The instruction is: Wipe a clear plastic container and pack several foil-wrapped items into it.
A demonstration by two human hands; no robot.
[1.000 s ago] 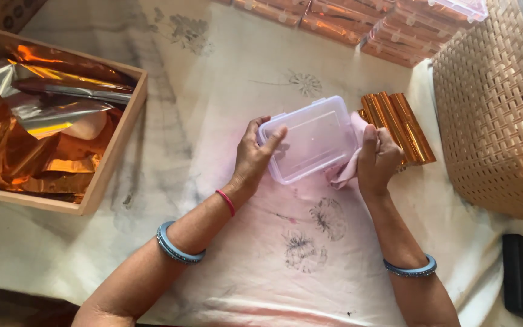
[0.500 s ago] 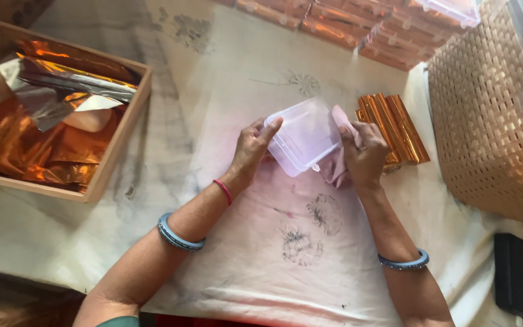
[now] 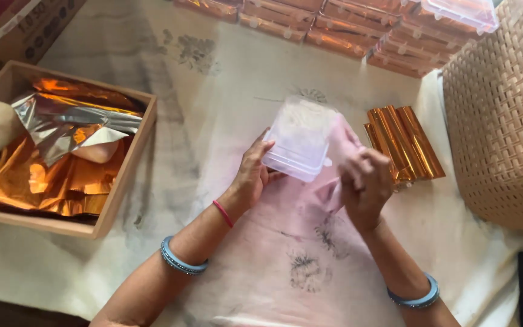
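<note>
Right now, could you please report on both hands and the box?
Left hand gripping clear plastic box. Right hand at box's side, pink cloth under it. Nothing in the way.

Single head view, steep downward, close over hands (image 3: 310,175) at cloth-covered table (image 3: 213,79).

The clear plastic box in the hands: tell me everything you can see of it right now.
The clear plastic box is a small, squarish container of see-through, slightly frosted plastic with rounded corners and a thicker rim along its near edge. It looks empty, though blur leaves that unsure. It is held tilted above the pale printed cloth, not resting on it. The left hand grips its near left corner; the right hand is at its right side, blurred, with a pink cloth against the box there.
</note>
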